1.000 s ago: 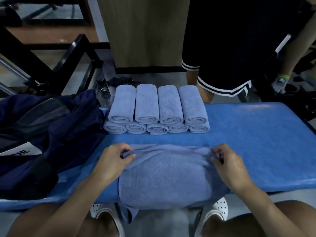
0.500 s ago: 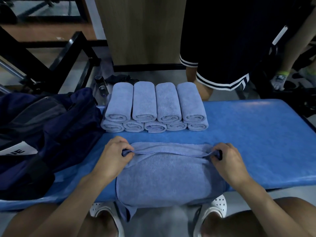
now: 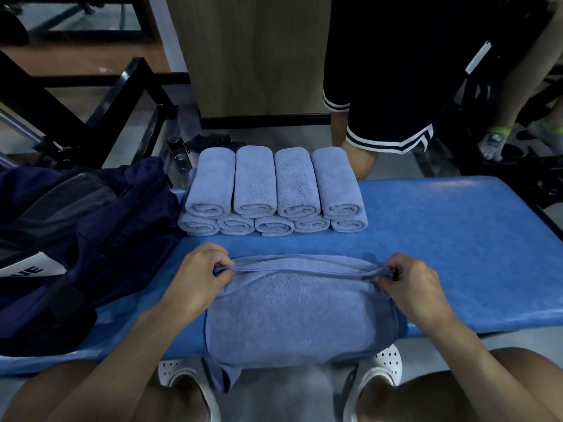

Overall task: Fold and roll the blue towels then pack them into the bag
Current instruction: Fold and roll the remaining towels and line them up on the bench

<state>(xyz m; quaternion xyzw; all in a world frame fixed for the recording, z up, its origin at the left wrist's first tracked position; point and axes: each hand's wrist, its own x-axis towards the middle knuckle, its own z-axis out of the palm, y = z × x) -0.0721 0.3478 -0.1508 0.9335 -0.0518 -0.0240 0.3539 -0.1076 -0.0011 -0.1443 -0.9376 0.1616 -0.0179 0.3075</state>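
Entry: one blue towel lies flat across the near edge of the bench, and I see its near side hanging over, one corner drooping at lower left. The far hem is raised in a thin ridge, pinched at either end by my left hand and right hand. Behind it are nine rolled towels, five below and four on top, spiral ends toward me. A navy bag is slumped at bench left, just beside the stack

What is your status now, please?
Copy: left hand and right hand pinch towel far corners. Towel unrolled on bench. Nine rolls stacked behind, bag left.
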